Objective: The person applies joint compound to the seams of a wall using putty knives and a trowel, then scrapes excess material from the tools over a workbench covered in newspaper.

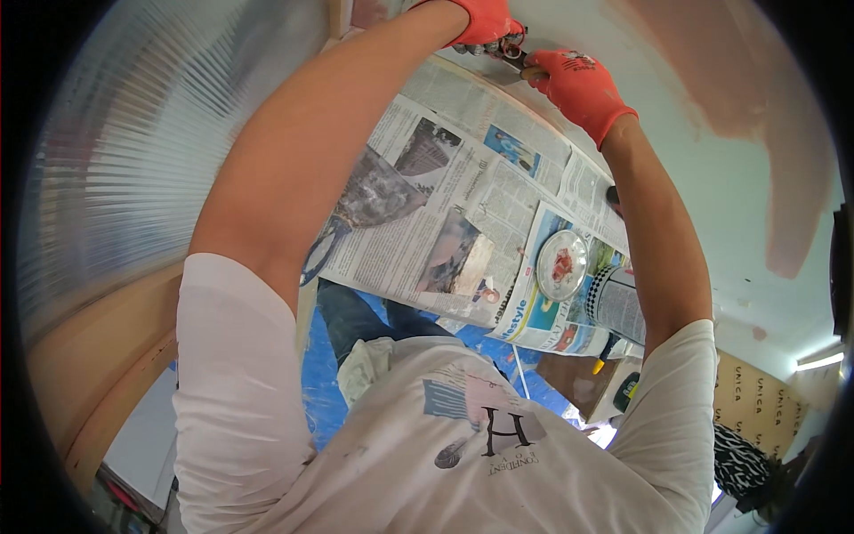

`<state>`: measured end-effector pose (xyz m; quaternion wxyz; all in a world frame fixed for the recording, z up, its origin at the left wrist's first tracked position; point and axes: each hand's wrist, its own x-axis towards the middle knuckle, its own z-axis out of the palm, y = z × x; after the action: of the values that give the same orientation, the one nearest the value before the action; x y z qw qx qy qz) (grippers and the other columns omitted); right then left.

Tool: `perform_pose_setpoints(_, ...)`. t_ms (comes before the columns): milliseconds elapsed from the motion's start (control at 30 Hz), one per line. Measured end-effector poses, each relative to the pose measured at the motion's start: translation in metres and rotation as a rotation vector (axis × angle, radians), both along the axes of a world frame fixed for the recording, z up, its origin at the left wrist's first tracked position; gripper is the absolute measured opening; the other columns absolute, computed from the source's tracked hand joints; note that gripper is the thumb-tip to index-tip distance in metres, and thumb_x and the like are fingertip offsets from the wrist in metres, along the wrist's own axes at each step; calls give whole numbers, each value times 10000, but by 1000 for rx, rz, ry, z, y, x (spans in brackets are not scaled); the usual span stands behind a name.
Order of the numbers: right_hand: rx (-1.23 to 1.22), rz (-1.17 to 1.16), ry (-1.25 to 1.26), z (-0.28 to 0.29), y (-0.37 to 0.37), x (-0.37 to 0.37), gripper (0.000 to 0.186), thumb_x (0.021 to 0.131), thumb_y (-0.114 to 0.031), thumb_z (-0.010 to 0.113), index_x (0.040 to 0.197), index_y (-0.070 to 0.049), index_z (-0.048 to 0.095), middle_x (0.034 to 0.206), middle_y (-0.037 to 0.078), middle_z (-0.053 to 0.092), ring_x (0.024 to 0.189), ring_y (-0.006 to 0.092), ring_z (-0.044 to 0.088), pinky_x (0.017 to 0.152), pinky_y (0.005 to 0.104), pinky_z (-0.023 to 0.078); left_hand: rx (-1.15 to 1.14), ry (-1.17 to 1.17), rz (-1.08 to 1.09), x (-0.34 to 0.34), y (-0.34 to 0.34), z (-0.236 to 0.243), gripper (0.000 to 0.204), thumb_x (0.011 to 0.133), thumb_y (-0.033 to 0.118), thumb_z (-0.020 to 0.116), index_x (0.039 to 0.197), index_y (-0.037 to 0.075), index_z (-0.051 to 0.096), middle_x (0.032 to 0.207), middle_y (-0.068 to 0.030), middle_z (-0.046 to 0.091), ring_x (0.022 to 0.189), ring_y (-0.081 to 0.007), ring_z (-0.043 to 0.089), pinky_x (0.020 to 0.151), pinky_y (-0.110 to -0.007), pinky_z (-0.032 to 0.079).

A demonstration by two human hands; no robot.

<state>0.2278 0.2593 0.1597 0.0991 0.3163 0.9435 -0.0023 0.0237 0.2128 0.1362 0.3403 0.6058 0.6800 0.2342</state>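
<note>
Arms stretch forward, both gloved hands' fingers [569, 76] curled around a small tool [511, 53]

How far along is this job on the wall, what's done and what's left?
Done: newspaper covers the ledge, and a can lid with red smears lies beside the can. A reddish patch already shows on the pale wall. In hand: the left hand and right hand, in orange gloves, work a small metal tool against the wall. Left: most of the wall remains pale.
</note>
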Motion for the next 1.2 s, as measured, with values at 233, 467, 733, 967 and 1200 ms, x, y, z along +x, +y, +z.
perform_pose_setpoints(233, -17, -10, -92, -2, -4, -22, 343, 893, -205, 556, 1217, -140, 644, 1091, 131, 688, 1041, 319, 641, 898, 417, 497, 97, 237, -145, -9, 1, -12, 204, 925, 228, 561, 902, 160, 753, 706, -97, 707, 586, -187, 677, 567, -335, 543)
perform_pose_setpoints(467, 16, -30, -67, -18, 0, -24, 263, 921, -176, 607, 1175, -127, 657, 1046, 102, 686, 926, 280, 658, 816, 388, 510, 66, 261, -56, -5, -1, -10, 222, 937, 237, 551, 943, 161, 759, 732, -106, 721, 652, -209, 700, 622, -348, 552)
perform_pose_setpoints(733, 195, 14, -21, -28, -3, -23, 254, 923, -159, 453, 1103, -96, 621, 1061, 148, 685, 990, 360, 648, 846, 435, 528, 161, 556, -203, -8, 8, -23, 262, 946, 264, 521, 1010, 177, 759, 817, -107, 742, 744, -246, 718, 696, -374, 563)
perform_pose_setpoints(967, 267, 98, 2, -13, -32, 1, 151, 936, -171, 521, 1043, -74, 562, 987, 138, 674, 924, 364, 649, 795, 442, 519, 287, 810, -306, -7, 9, -26, 284, 939, 264, 504, 1137, 225, 703, 814, -86, 742, 772, -265, 722, 739, -385, 562)
perform_pose_setpoints(1200, 98, -45, -96, -3, -15, 7, 196, 935, -209, 601, 1082, -80, 580, 1022, 119, 666, 922, 323, 646, 784, 420, 502, 256, 517, -160, -10, 0, -19, 260, 949, 293, 532, 963, 175, 764, 744, -109, 718, 686, -242, 701, 668, -371, 552)
